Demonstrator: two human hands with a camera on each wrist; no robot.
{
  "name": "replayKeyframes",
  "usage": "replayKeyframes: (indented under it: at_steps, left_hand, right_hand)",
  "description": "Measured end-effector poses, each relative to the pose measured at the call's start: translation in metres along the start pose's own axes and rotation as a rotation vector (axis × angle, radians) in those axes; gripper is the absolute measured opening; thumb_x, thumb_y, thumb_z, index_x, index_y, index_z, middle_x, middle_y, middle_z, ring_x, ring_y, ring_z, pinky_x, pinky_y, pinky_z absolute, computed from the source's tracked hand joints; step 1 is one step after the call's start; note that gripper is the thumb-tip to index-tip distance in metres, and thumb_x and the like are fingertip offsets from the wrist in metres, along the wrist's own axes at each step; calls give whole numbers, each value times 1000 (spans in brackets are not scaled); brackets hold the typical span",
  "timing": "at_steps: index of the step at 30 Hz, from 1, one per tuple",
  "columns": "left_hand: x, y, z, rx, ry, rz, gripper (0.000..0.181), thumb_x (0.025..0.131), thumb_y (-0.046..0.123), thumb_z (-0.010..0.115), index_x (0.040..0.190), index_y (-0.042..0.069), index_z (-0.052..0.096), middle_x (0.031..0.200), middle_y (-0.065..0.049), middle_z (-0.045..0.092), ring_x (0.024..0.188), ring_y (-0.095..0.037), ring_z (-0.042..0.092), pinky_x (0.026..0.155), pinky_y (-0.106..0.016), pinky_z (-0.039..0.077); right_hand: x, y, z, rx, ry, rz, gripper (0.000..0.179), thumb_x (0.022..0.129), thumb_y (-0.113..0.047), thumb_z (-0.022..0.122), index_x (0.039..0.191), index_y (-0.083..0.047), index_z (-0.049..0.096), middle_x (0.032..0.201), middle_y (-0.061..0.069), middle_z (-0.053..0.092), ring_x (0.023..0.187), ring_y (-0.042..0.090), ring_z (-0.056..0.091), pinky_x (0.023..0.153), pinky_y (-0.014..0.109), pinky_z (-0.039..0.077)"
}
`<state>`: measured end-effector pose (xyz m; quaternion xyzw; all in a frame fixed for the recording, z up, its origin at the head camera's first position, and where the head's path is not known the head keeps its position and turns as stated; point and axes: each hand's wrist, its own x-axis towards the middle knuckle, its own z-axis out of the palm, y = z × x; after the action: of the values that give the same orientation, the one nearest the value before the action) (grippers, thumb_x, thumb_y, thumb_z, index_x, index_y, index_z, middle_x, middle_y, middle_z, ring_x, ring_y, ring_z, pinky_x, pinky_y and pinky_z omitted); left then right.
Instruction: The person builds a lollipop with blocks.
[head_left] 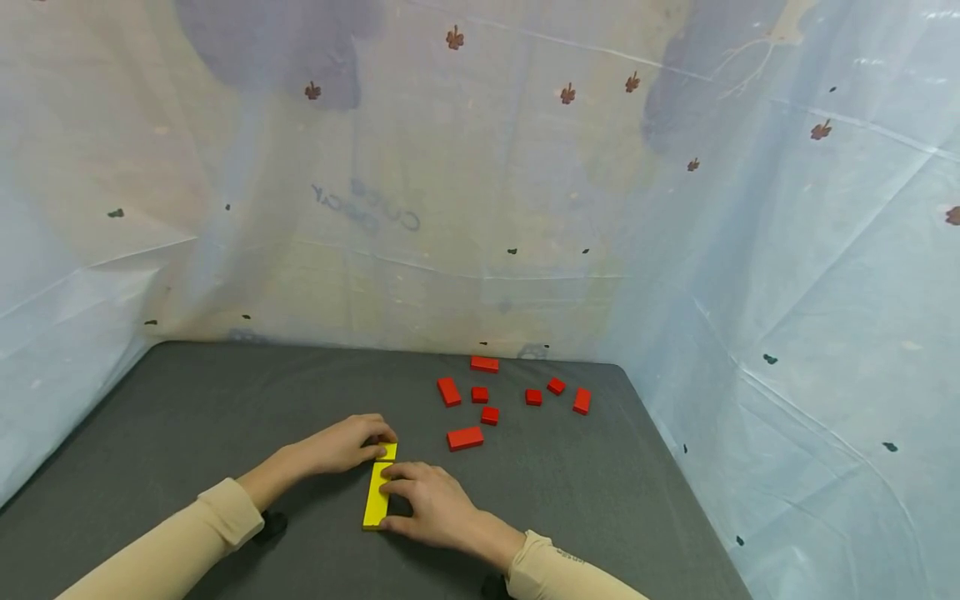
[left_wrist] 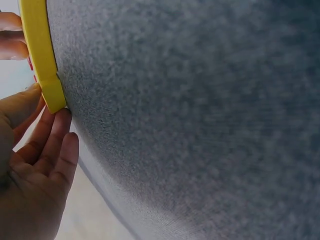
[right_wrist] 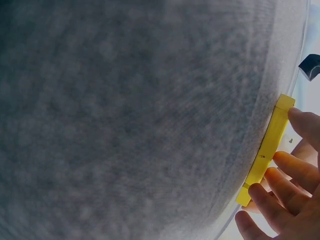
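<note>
Two yellow blocks lie end to end on the dark table. My left hand [head_left: 348,443] pinches the small yellow block [head_left: 387,452] at the far end between thumb and fingers. In the left wrist view this small block [left_wrist: 54,94] sits right against the end of the long one [left_wrist: 39,40]. My right hand [head_left: 438,504] holds the long yellow block [head_left: 373,504] from its right side, thumb near the close end and fingertips toward the far end. The right wrist view shows the fingers spread along the long block [right_wrist: 270,142], which has a small dark mark on its side.
Several red blocks, long ones like this block [head_left: 465,438] and short ones like this piece [head_left: 490,415], lie scattered beyond and right of my hands. Pale plastic sheeting [head_left: 420,275] hangs behind and beside the dark table [head_left: 600,508].
</note>
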<state>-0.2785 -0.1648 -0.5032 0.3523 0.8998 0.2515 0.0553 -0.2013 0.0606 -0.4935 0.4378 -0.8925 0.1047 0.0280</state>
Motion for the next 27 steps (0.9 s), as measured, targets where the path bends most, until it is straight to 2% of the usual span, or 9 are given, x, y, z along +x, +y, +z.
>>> replayKeyframes:
  at_steps: [14,20,27]
  left_hand:
    - [-2,1,2,-7,-13,-3,20,94,19,61,114,17,66,107,8,60,91,-5,57,77,-26,51]
    - [-3,0,3,0,-15,-12,20,95,20,61,114,21,66,107,10,59,92,-5,57,78,-26,51]
    - [-4,-1,3,1,1,3,20,95,21,61,115,20,66,107,9,59,93,-6,57,78,-28,51]
  right_hand:
    - [0,0,0,2,-7,4,43,88,-52,63,123,-26,65,136,-8,54,121,8,53,94,29,48]
    - [0,0,-1,-1,-6,4,44,88,-52,63,122,-26,66,135,-8,54,121,8,53,94,28,48]
    - [0,-1,-2,9,-12,5,44,88,-52,62,123,-26,65,136,-8,54,121,9,53,95,29,48]
